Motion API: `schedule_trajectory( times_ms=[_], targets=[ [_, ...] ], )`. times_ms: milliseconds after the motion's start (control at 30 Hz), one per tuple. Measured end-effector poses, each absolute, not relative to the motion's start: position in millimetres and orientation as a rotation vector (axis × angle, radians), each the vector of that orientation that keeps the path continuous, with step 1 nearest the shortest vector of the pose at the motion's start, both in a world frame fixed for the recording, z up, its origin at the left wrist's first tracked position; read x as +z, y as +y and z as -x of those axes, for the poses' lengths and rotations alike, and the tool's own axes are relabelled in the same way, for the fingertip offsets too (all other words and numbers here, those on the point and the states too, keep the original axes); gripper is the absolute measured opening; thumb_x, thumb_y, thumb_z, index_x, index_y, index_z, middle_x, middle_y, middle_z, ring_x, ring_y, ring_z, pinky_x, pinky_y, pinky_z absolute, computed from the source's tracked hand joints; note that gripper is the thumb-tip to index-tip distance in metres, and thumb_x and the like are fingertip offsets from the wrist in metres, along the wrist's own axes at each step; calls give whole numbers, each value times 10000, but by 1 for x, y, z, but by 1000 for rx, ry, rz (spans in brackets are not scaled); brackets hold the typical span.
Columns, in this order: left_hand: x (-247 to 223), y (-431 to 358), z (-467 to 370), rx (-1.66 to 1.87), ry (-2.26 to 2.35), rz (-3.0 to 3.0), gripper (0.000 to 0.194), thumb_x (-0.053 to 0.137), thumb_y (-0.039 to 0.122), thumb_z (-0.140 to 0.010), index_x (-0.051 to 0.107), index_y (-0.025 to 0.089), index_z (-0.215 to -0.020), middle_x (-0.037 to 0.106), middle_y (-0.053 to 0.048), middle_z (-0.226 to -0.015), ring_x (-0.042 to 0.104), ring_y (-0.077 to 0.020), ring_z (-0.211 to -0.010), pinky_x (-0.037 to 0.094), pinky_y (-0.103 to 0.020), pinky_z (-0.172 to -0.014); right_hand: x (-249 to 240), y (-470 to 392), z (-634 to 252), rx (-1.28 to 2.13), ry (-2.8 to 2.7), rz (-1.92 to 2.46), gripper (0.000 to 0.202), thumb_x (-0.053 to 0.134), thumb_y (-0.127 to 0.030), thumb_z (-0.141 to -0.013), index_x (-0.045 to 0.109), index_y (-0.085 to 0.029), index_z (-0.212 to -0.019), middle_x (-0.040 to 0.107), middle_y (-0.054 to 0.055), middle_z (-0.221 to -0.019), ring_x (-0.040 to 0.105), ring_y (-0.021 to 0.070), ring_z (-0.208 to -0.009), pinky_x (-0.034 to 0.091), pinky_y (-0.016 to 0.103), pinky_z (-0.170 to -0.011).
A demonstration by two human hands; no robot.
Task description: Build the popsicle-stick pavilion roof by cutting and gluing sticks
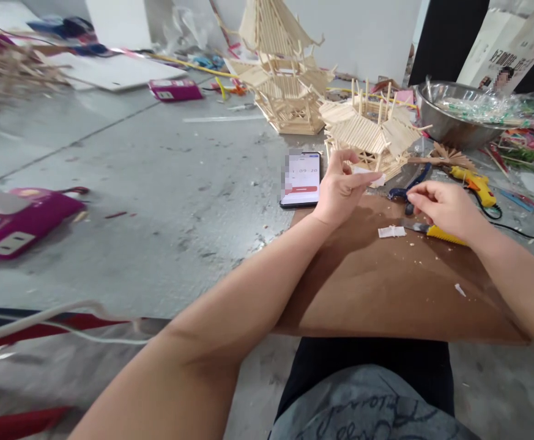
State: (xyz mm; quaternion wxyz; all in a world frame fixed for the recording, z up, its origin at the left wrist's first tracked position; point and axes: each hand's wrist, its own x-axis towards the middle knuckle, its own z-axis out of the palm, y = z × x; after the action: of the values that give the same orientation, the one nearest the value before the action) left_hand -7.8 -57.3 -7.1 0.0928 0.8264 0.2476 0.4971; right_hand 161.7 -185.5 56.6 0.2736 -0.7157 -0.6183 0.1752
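My left hand [341,188] is in front of the smaller stick model [367,131], fingers partly bent, with a small white piece [377,179] pinched at the fingertips. To its left lies a phone [301,180] with a lit screen. My right hand [438,205] has thumb and fingers pressed together over the brown board [399,293]; anything between them is too small to make out. Beneath that hand is a yellow-handled knife [445,235], and beside it a white strip [392,232]. Dark blue pliers [413,186] lie just beyond the right fingertips.
A taller stick pagoda [287,79] stands behind. At the right are a yellow glue gun [475,184] with a black cord and a metal bowl [459,116] of wrapped items. Purple power strips [175,90] and a white board [115,70] lie left on the grey table [156,183].
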Motion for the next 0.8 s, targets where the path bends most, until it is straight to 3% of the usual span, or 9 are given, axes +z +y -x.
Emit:
schedule_trajectory(
  times_ms=[133, 300, 433, 533, 667, 800],
  targets=[
    [-4, -62, 8, 1401, 713, -2442, 247, 518, 264, -819, 626, 274, -1041, 484, -39, -1024, 478, -129, -833, 440, -274, -724, 61, -157, -142, 892, -1287, 1713, 128, 574, -281, -790, 545, -170, -846, 578, -21, -617, 397, 43, -340, 284, 203, -332],
    [0, -63, 8, 1339, 719, -2346, 233, 534, 205, -790, 642, 257, -989, 506, -41, -1020, 500, -117, -797, 440, -261, -704, 59, -141, -129, 1012, -1153, 1588, 109, 615, -184, -749, 509, -170, -729, 534, -49, -545, 395, 32, -325, 267, 171, -294],
    [2, -65, 5, 1328, 854, -1964, 335, 554, 120, -720, 590, 216, -1038, 531, -40, -1013, 493, -60, -652, 446, -204, -610, 55, -130, -125, 929, -1092, 1630, 101, 584, -140, -741, 508, -168, -680, 550, -42, -534, 374, 37, -307, 248, 182, -293],
    [6, -68, 1, 1208, 918, -1509, 243, 542, 152, -726, 552, 151, -970, 545, -12, -826, 448, -31, -500, 401, -172, -470, 48, -118, -124, 787, -1068, 1678, 69, 589, -171, -720, 532, -164, -680, 577, -30, -550, 350, 33, -294, 235, 188, -303],
    [12, -68, -3, 1067, 825, -1074, 76, 512, 137, -727, 510, 128, -802, 500, 23, -658, 435, -37, -415, 371, -181, -393, 35, -104, -128, 595, -1149, 1686, 87, 602, -238, -675, 576, -155, -681, 601, -13, -563, 396, 46, -339, 329, 203, -371],
    [15, -65, -5, 1038, 740, -891, 74, 483, 86, -713, 490, 128, -774, 522, 16, -647, 476, -56, -417, 404, -207, -408, 27, -97, -132, 397, -1251, 1684, 113, 582, -265, -669, 595, -155, -649, 604, -1, -551, 519, 86, -482, 428, 226, -529]
  ],
)
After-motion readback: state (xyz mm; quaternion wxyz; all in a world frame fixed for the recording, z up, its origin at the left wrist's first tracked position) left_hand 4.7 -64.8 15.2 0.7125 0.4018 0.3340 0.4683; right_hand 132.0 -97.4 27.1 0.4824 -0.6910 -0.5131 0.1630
